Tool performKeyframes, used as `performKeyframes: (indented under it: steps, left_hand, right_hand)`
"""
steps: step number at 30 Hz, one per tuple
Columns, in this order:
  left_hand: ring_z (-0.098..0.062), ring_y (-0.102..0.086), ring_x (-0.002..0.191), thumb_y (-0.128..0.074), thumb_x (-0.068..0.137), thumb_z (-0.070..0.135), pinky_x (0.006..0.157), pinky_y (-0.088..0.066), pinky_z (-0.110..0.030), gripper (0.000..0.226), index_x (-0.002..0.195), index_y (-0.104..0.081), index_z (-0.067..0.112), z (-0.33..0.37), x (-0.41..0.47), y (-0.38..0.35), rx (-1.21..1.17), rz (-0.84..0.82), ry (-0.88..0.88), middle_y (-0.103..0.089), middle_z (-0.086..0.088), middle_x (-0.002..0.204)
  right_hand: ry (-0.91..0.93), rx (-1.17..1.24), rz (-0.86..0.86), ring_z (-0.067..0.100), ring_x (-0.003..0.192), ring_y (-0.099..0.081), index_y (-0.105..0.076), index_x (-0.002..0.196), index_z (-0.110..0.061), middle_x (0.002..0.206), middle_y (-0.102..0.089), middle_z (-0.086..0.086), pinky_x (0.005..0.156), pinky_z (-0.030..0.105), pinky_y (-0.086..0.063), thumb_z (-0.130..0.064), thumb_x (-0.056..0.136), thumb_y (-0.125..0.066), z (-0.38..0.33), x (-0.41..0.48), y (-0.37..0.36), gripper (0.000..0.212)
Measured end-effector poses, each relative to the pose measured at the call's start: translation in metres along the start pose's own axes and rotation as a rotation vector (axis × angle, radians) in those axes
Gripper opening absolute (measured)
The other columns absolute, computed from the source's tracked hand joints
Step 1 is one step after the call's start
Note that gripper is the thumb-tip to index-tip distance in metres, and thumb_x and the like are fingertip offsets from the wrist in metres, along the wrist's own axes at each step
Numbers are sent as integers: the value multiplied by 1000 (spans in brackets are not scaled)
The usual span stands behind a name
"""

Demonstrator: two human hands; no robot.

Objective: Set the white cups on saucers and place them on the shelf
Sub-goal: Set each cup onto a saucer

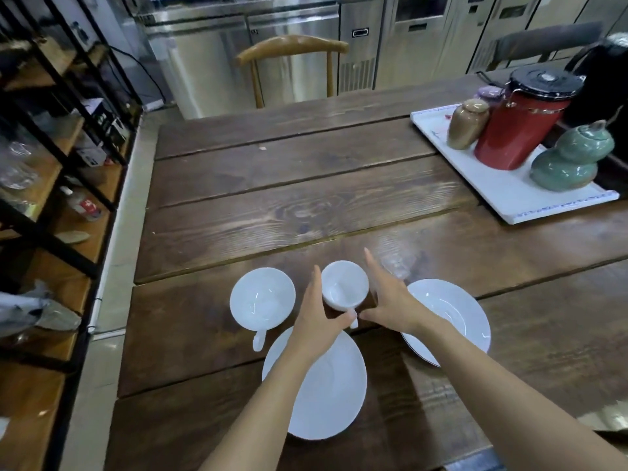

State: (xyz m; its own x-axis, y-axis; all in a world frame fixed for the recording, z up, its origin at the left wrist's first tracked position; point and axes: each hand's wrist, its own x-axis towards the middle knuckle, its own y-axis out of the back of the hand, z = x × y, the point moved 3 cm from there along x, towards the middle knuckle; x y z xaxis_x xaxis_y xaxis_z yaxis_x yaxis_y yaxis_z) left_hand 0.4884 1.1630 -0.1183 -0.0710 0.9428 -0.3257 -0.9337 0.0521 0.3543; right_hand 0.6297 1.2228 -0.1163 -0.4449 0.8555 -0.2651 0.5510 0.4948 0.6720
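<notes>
- Steel kitchen cabinets (pixel 210 62) fill the background, with a wooden chair (pixel 292 49) pushed up to the far edge of a dark plank bench (pixel 306 185).
- Off to the left of both hands stands the shelf (pixel 51 185), a black frame with wooden boards holding glassware and small items; no white cup or saucer can be seen on it.
- Far beyond the fingertips, at the right, a white tray (pixel 503 195) carries a red canister, a tan jar and a green gourd-shaped jar.
- Under the left forearm lies the near saucer (pixel 326 396), bare.
- Behind the right wrist lies the far saucer (pixel 455 314), also bare.
- Left of the left hand sits the wide cup (pixel 261 299), straight on the bench, handle toward the person.
- Between the two hands sits the small cup (pixel 345 283), on the bench too.
- My reading: no cup is yet on a saucer, so pairing and shelving are both left.
- Left hand (pixel 317 317): fingers (pixel 316 283) straight and together against the small cup's side, thumb by its handle, not clamped.
- Right hand (pixel 387 297): fingers (pixel 373 266) extended and held together, just beside the cup; contact unclear.
- No writing or brand is readable; a bottle on the shelf has a red label, too blurred.
</notes>
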Motion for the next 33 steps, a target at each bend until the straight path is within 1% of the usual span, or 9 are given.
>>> performKeyframes:
  steps: [5, 9, 15, 20, 22, 25, 28, 30, 33]
  left_hand:
    - [-16, -29, 142, -77, 77, 15, 117, -28, -44, 106, 152, -3, 28, -11, 9, 2, -94, -83, 51, -30, 7, 153]
    - [-15, -38, 136, -80, 67, 14, 112, -36, -45, 108, 150, -12, 30, -16, 14, 3, -150, -89, 59, -38, 6, 146]
    - [-10, -47, 120, -79, 65, 9, 105, -44, -42, 85, 133, -33, 32, -2, 17, 4, -60, -98, -51, -49, 14, 123]
    - [-14, -45, 123, -79, 62, 16, 102, -45, -44, 85, 128, -33, 42, 23, 15, -9, -14, -106, -105, -46, 10, 131]
    - [-15, -42, 128, -79, 61, 20, 105, -43, -46, 96, 140, -25, 39, 33, 14, -22, -4, -121, -96, -42, 9, 139]
    - [-17, -40, 130, -79, 67, 17, 107, -40, -45, 100, 145, -20, 34, 47, 11, -43, -18, -143, -105, -38, 6, 142]
    - [-17, -39, 129, -78, 69, 13, 105, -42, -42, 95, 144, -23, 31, 58, 4, -71, -36, -164, -104, -39, 3, 139]
    - [-16, -42, 125, -78, 66, 13, 100, -45, -35, 90, 140, -28, 31, 62, 1, -87, -47, -177, -96, -41, 4, 135]
    - [0, -48, 105, -75, 71, -2, 74, -43, -5, 73, 119, -36, 37, 65, -2, -106, -91, -200, -108, -47, 14, 116]
  right_hand:
    - [-20, 68, 13, 19, 138, -33, -10, 150, -22, 150, -35, -2, 113, 44, -30, -21, 70, -74, 4, 12, -17, 103]
    - [-15, 166, 50, 0, 109, -50, -38, 130, -24, 121, -49, -9, 88, 14, -42, -10, 72, -69, 1, 18, -18, 67]
    - [-20, 214, 89, 12, 99, -61, -51, 114, -23, 107, -59, 0, 78, 28, -53, -27, 65, -65, 2, 23, -17, 51]
    - [-21, 264, 151, 6, 90, -58, -47, 109, -22, 100, -54, -7, 70, 15, -46, -12, 66, -68, 7, 4, 14, 49]
    - [-11, 312, 160, 7, 95, -57, -40, 110, -30, 103, -50, -14, 71, 12, -47, 0, 63, -71, 9, -11, 32, 64]
    - [10, 321, 194, 9, 103, -53, -35, 105, -45, 112, -49, -13, 77, 16, -45, 0, 57, -74, 18, -29, 49, 77]
    - [-6, 306, 191, 12, 110, -51, -33, 111, -39, 121, -46, -5, 79, 8, -40, -1, 62, -77, 34, -47, 62, 76]
    - [1, 314, 184, 9, 108, -52, -35, 104, -41, 115, -47, -9, 81, 12, -41, -6, 61, -77, 41, -60, 70, 70]
    - [7, 332, 163, 8, 85, -53, -46, 94, -29, 97, -43, -16, 74, 15, -47, -4, 61, -75, 45, -75, 79, 50]
